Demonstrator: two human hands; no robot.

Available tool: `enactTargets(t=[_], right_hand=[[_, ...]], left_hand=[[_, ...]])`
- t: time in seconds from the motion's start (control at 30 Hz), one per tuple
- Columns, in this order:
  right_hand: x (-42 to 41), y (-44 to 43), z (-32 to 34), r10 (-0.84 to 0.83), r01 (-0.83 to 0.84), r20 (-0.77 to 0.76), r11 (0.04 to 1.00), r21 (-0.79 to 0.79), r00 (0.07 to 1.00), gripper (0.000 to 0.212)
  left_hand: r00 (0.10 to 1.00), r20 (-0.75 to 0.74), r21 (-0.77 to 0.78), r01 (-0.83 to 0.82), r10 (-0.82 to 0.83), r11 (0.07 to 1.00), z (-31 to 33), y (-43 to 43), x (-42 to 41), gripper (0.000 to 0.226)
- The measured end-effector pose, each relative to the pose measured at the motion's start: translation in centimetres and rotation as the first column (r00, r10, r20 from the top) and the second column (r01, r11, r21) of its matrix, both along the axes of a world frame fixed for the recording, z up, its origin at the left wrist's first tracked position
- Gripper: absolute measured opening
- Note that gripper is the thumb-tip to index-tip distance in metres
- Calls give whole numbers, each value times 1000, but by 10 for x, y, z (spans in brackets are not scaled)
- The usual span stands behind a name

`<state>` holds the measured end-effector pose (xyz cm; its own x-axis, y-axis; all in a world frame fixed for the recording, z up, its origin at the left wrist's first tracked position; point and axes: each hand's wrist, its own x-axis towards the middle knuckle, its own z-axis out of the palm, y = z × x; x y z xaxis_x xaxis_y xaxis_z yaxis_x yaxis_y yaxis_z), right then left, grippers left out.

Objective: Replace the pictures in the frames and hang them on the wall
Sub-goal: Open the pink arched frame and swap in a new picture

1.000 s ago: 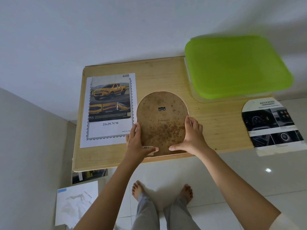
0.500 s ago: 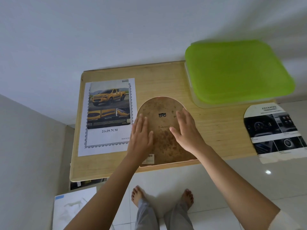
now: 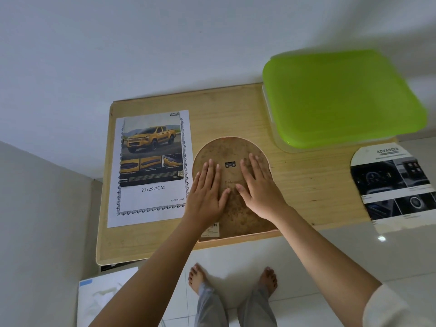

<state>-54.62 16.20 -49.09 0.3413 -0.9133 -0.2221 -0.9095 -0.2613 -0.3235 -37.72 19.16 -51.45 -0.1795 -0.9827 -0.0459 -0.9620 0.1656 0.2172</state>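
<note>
An arch-shaped picture frame (image 3: 232, 147) lies face down on the wooden table (image 3: 306, 185), its stained brown backing board and small metal hanger (image 3: 230, 164) facing up. My left hand (image 3: 207, 192) rests flat on the left half of the backing, fingers spread. My right hand (image 3: 258, 185) presses flat on the right half. Neither hand grips anything. A sheet printed with a yellow pickup truck (image 3: 151, 166) lies left of the frame. An arch-cut print of a car interior (image 3: 394, 185) hangs over the table's right end.
A green-lidded plastic box (image 3: 339, 97) sits at the table's back right, against the white wall. A white bag (image 3: 103, 300) lies on the tiled floor at lower left. My bare feet (image 3: 232, 279) stand just in front of the table edge.
Both hands let go of the frame's lower edges and slid up onto the backing board, now lying flat with palms down. The frame stays in place.
</note>
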Motion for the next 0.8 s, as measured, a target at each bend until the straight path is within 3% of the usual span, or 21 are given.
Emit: enactTargets(t=[0.2,0.37,0.6,0.7,0.8], right_hand=[[-13,14,15,13,-21,78,995,101,997,79],[-23,35,17,87,-91,35,983,161,996,91],[-21,37,13,93,-89,-22,986,143,995,92],[-25,39,14,47,-56,67,989,137,997,97],[-27,47,12,-93,81,179,994,73,979,103]], left_hand=[[996,-30,-17,-84,83,996,6,11,-7,69],[999,-14,-6,-50,50,999,3,37,-12,68],[999,10,15,-53,53,998,-1,37,-10,70],[996,14,-23,-92,92,996,-1,40,-12,69],[982,1,-52,-186,187,981,-2,45,-10,72]])
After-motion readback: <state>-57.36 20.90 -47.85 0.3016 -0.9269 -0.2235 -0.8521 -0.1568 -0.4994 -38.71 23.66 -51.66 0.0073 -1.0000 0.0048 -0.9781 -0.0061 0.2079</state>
